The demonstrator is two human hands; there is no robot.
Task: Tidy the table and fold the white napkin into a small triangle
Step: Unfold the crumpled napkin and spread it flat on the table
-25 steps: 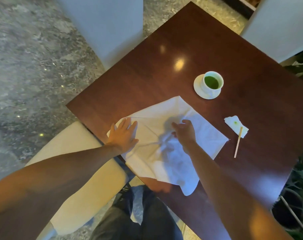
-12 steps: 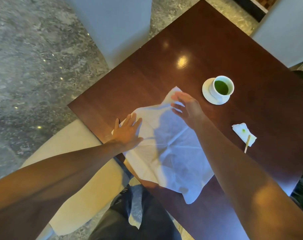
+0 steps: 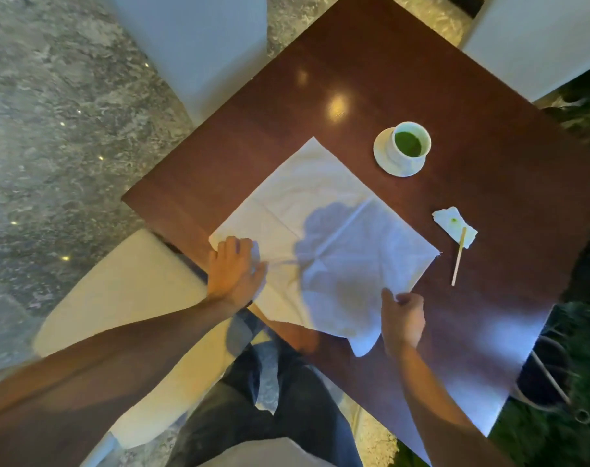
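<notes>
A large white napkin (image 3: 324,217) lies spread open like a diamond on the dark wooden table (image 3: 489,183), its near corner hanging over the table's edge. My left hand (image 3: 234,271) presses on the napkin's left corner, where the cloth is bunched under the fingers. My right hand (image 3: 403,318) pinches the napkin's near right edge between thumb and fingers. Creases cross the middle of the cloth.
A white cup of green drink on a saucer (image 3: 403,150) stands beyond the napkin. A small stained paper scrap (image 3: 453,225) and a wooden stick (image 3: 459,256) lie to the right. Pale chairs (image 3: 199,45) surround the table; a cream seat (image 3: 125,298) is at my left.
My right hand has come back from the napkin's far corner to its near right edge and pinched it. The napkin now lies spread flatter. My left hand has stayed on the left corner.
</notes>
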